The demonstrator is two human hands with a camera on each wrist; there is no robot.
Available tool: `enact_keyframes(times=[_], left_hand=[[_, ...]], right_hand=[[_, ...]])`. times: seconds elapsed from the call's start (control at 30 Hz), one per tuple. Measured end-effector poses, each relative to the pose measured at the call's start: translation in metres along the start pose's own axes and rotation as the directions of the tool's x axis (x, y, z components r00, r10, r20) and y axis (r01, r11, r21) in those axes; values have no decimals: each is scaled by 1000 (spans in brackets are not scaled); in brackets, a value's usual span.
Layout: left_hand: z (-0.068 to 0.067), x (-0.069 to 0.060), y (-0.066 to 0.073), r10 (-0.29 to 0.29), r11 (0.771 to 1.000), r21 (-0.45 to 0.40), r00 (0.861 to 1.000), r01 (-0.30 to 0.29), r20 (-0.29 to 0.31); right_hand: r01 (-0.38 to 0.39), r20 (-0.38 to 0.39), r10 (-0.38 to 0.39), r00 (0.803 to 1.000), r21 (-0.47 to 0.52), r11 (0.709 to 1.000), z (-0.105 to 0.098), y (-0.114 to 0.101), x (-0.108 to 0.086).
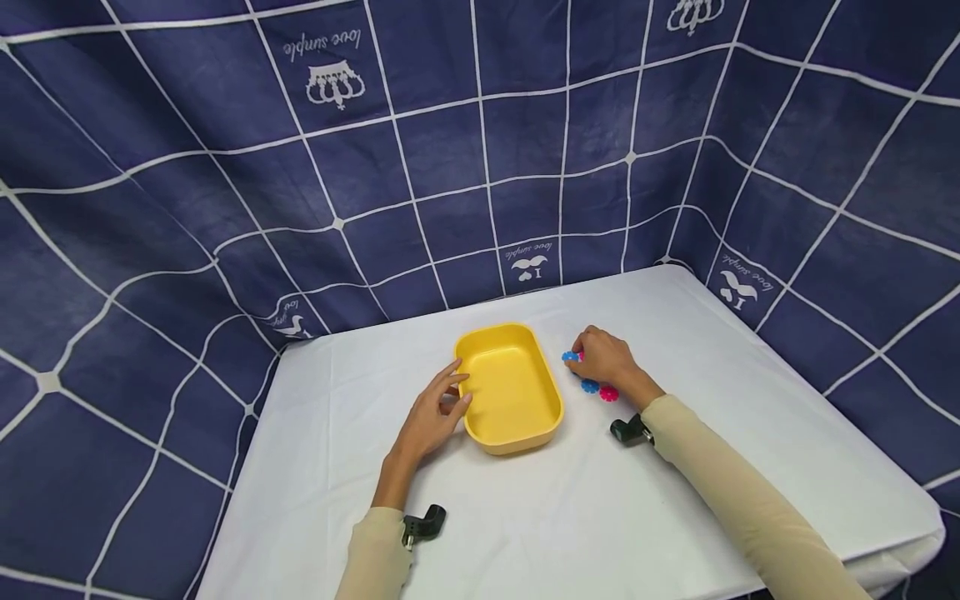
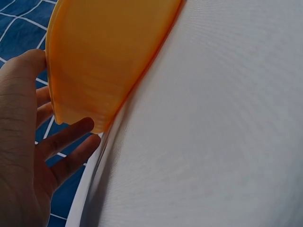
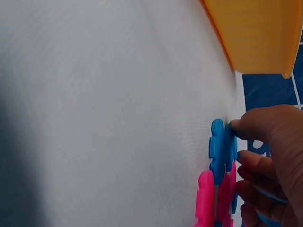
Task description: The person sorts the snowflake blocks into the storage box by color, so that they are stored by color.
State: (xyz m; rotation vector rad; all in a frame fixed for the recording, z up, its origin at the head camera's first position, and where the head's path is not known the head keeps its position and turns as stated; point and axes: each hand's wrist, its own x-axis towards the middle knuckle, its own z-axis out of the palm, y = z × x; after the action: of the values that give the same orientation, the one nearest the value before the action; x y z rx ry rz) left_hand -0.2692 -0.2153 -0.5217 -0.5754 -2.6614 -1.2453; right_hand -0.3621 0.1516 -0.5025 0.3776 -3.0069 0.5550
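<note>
A yellow rectangular tray [image 1: 510,392] lies on the white-covered table. My left hand [image 1: 435,414] is at its left side, fingers spread and touching the rim; in the left wrist view the left hand [image 2: 52,137] has its thumb against the tray edge. To the tray's right are small notched plastic discs: a blue snowflake disc [image 1: 590,387], a pink snowflake disc [image 1: 609,393] and others partly under my right hand [image 1: 603,358]. In the right wrist view that right hand [image 3: 272,161] pinches a rear blue snowflake disc [image 3: 234,147] between thumb and fingers. Its palm side is partly hidden.
The white cloth [image 1: 675,517] covers the table. Dark blue curtains [image 1: 420,167] with white grid lines hang behind and at both sides. A small black camera [image 1: 426,523] is strapped to the left wrist, another black camera [image 1: 628,429] to the right.
</note>
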Motion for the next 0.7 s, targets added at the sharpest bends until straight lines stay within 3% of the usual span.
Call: enact_keyframes(times=[0.3, 0.7], left_hand=[[3, -4, 0, 12, 1000, 2, 1000, -12, 15], [0, 0, 0, 8, 1000, 14, 1000, -9, 4]], right_hand=[[36, -42, -37, 998, -16, 999, 2, 1, -6], [106, -150, -102, 983, 19, 994, -31, -22, -4]])
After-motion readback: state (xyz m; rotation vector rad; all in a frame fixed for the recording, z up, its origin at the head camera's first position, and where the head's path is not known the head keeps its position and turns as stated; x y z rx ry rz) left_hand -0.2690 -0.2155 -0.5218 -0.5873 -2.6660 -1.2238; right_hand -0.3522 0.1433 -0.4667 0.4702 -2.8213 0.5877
